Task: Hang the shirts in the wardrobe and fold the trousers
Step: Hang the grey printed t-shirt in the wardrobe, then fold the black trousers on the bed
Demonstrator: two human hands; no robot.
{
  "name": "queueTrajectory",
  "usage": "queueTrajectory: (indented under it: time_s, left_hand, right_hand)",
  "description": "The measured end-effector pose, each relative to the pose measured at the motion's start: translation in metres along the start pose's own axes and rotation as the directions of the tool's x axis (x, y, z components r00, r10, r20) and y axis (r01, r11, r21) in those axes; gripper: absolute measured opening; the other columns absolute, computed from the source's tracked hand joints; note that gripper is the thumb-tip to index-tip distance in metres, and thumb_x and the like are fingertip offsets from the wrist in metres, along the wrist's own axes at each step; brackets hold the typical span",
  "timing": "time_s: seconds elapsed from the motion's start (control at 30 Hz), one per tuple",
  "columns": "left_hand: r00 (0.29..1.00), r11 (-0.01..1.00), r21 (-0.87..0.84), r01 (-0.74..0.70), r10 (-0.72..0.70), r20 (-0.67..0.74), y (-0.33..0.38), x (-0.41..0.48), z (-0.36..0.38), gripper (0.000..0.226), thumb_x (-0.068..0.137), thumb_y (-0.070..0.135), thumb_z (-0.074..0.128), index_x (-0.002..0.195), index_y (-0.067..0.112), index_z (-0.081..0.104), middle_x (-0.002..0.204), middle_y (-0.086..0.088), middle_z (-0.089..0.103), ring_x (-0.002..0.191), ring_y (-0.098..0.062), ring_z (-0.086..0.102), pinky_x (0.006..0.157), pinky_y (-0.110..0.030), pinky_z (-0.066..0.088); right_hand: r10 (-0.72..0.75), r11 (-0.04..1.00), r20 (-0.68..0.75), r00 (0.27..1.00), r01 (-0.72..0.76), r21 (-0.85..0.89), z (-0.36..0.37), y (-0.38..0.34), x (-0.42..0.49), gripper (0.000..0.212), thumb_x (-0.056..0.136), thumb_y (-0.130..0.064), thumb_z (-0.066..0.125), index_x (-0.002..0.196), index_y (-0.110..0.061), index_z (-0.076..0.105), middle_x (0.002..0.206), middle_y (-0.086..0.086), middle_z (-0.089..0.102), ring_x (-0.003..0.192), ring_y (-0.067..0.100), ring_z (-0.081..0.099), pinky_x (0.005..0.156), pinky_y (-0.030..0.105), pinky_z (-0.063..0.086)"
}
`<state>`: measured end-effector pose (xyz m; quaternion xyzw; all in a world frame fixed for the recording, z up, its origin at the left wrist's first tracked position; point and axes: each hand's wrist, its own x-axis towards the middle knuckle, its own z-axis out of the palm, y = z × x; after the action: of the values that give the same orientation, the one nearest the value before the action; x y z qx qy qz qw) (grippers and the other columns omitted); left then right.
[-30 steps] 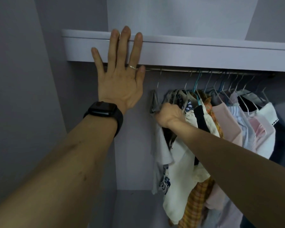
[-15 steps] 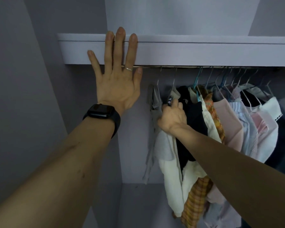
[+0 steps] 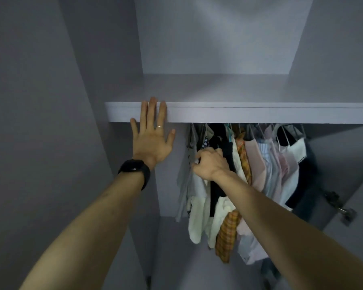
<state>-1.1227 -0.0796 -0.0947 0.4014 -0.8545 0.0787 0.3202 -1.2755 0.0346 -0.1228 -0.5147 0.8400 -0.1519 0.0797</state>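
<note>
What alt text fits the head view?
Right hand grips among the hanging shirts at the left end of a crowded wardrobe row. Left hand, wearing a black watch, presses flat against the front edge of the shelf above.

2 hands, 1 watch, 1 ring, 1 shelf, and 1 row of shirts too bunched to count.

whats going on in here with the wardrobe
A person is reaching into an open wardrobe. The left hand lies flat, fingers straight, against the front edge of the shelf. The right hand is curled into the shirts, gripping fabric near the left end of a packed row that hangs under that shelf.
</note>
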Motion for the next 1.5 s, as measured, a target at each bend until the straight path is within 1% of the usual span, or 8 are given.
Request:
queueTrajectory:
  time_s: [0.17,0.4,0.63,0.83,0.97,1.17,1.3,1.5]
  left_hand:
    - [0.988,0.976,-0.196,0.096,-0.069,0.141,0.013,-0.036,-0.048,0.079,0.099,0.046,0.049,0.161,0.036,0.002,0.169,0.006,-0.011,0.155,-0.017,-0.011,0.125,-0.055,-0.003]
    - [0.961,0.895,-0.361,0.26,-0.203,0.188,0.021,-0.175,-0.036,0.072,0.094,0.043,0.051,0.16,0.03,0.025,0.167,-0.005,0.021,0.152,-0.029,0.021,0.122,-0.052,0.023]
    - [0.854,0.856,-0.173,0.487,-0.425,0.299,0.028,-0.292,-0.026,0.066,0.097,0.036,0.058,0.157,0.027,0.033,0.161,0.002,0.034,0.142,-0.026,0.037,0.115,-0.043,0.034]
    - [0.674,0.686,-0.023,0.727,-0.708,0.211,0.031,-0.372,-0.036,0.061,0.092,0.047,0.041,0.151,0.033,0.042,0.149,0.01,0.049,0.132,-0.018,0.048,0.108,-0.034,0.039]
    - [0.465,0.466,0.063,0.883,-0.885,0.02,0.051,-0.431,-0.064,0.057,0.093,0.045,0.043,0.148,0.03,0.047,0.142,0.008,0.055,0.125,-0.02,0.054,0.104,-0.038,0.046]
    - [0.012,-0.038,0.14,0.989,-0.942,-0.336,0.13,-0.534,-0.142,0.055,0.097,0.03,0.059,0.15,0.028,0.046,0.146,0.004,0.053,0.13,-0.021,0.051,0.107,-0.038,0.041]
    - [-0.234,-0.326,0.074,0.943,-0.802,-0.549,0.204,-0.6,-0.202,0.056,0.095,0.032,0.058,0.149,0.024,0.048,0.145,0.001,0.055,0.131,-0.024,0.052,0.108,-0.043,0.043]
    - [-0.506,-0.616,-0.173,0.768,-0.42,-0.753,0.349,-0.692,-0.259,0.056,0.095,0.031,0.056,0.149,0.019,0.049,0.148,-0.006,0.053,0.135,-0.026,0.049,0.11,-0.047,0.042]
  right_hand:
    - [-0.143,0.961,-0.163,0.976,0.176,0.213,-0.02,-0.002,-0.076,0.04,0.097,-0.041,0.057,0.133,-0.025,0.061,0.147,-0.005,0.048,0.136,0.024,0.033,0.109,0.029,0.03]
    - [-0.286,0.858,-0.422,0.86,0.426,0.288,-0.002,0.015,-0.147,0.031,0.095,-0.042,0.058,0.121,-0.03,0.069,0.135,-0.012,0.059,0.13,0.012,0.041,0.109,0.024,0.031]
    - [-0.478,0.756,-0.317,0.819,0.568,0.325,0.064,0.018,-0.16,0.025,0.094,-0.035,0.062,0.116,-0.029,0.072,0.125,-0.013,0.065,0.121,0.011,0.051,0.107,0.012,0.029]
    - [-0.711,0.598,-0.077,0.699,0.659,0.457,0.127,-0.006,-0.156,0.029,0.094,-0.043,0.056,0.113,-0.03,0.073,0.119,-0.015,0.068,0.113,0.014,0.061,0.102,0.024,0.041]
    - [-0.892,0.401,0.056,0.449,0.725,0.56,0.15,-0.04,-0.173,0.031,0.094,-0.044,0.054,0.113,-0.031,0.073,0.117,-0.019,0.067,0.114,0.009,0.056,0.101,0.02,0.039]
    - [-0.99,0.026,0.119,-0.077,0.729,0.684,0.16,-0.105,-0.267,0.035,0.092,-0.046,0.051,0.114,-0.031,0.072,0.115,-0.019,0.068,0.113,0.013,0.054,0.101,0.013,0.032]
    - [-0.912,-0.238,0.055,-0.408,0.631,0.739,0.151,-0.134,-0.37,0.029,0.094,-0.043,0.057,0.117,-0.031,0.072,0.117,-0.016,0.068,0.114,0.013,0.055,0.101,0.014,0.031]
    - [-0.648,-0.473,-0.053,-0.76,0.347,0.81,0.125,-0.117,-0.554,0.028,0.094,-0.036,0.063,0.121,-0.031,0.069,0.119,-0.016,0.066,0.119,0.015,0.051,0.098,0.016,0.033]
